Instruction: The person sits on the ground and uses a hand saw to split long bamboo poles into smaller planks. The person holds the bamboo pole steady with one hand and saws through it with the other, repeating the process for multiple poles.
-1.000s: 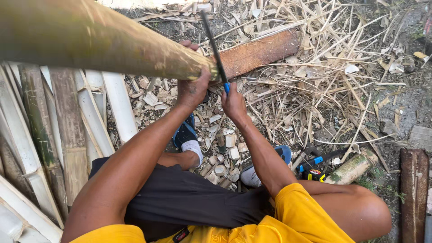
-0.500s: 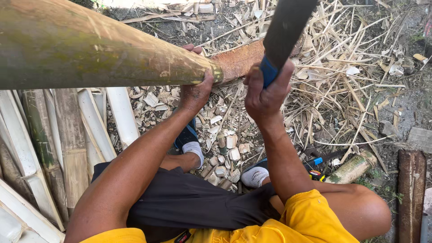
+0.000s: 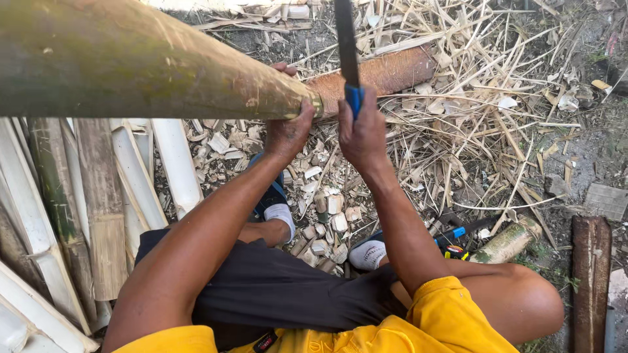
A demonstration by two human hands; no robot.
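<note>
A thick green-brown bamboo pole slants across the upper left, its narrow end resting on a reddish-brown log. My left hand grips the pole's end from below. My right hand is closed around the blue handle of a long dark blade, held upright with the blade pointing away, just right of the pole's tip. I am crouched, knees bent, in dark shorts and a yellow shirt.
Split bamboo slats lie stacked at the left. Cut bamboo chips litter the ground between my feet. Dry strips and husks cover the right. A short green bamboo piece, a blue-handled tool and a rusty bar lie at right.
The blade was low against the pole's end, then swung up and tilted right; now it stands upright and closer to the pole's tip. The left hand stays on the pole.
</note>
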